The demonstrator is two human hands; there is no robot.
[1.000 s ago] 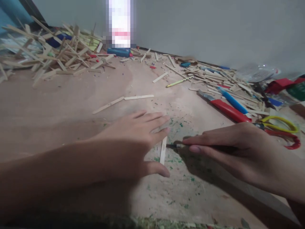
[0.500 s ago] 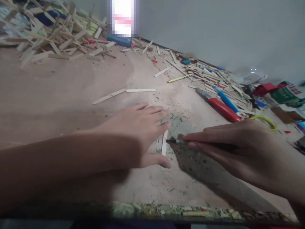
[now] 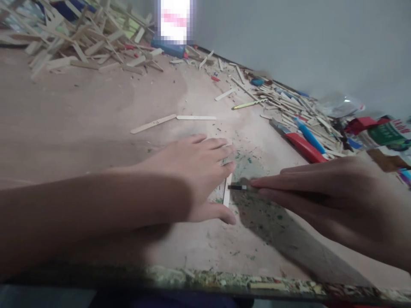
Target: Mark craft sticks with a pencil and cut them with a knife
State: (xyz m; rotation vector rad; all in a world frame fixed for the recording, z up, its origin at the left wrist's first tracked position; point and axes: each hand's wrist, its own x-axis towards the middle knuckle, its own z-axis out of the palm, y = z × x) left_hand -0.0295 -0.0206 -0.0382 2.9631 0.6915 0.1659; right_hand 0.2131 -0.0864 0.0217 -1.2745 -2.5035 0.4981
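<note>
The left hand [image 3: 202,175] lies with its fingers spread wide, and beneath them, near the middle of the desk's [image 3: 105,98] near edge, is a slim wooden stick [image 3: 226,196]. The thumb sits at the stick's near end and the index finger crosses it farther up, so only the stretch between them shows. The right hand [image 3: 327,196] is pinched narrow, thumb against forefinger, on a thin dark tool [image 3: 236,187]; its tip overlaps the stick's right side (whether it is biting into the wood I cannot tell).

Around the stick, green flecks [image 3: 247,158] are strewn over the desk. Just beyond the left hand, two loose sticks [image 3: 196,117] meet end to end at a shallow angle. Farther toward the back edge, a yellow strip [image 3: 248,104] lies beside a smaller stick [image 3: 225,94].

Past the right hand, toward the desk's right edge, a red-handled cutter [image 3: 305,146] lies alongside a blue tool [image 3: 308,134], both next to a low pile of sticks [image 3: 292,102]. Behind that pile are clear plastic [image 3: 340,105] and a green printed package [image 3: 388,132].

At the far left corner rises a tangled heap of sticks [image 3: 96,47], with a blue box [image 3: 171,48] to its right, by the back edge.
</note>
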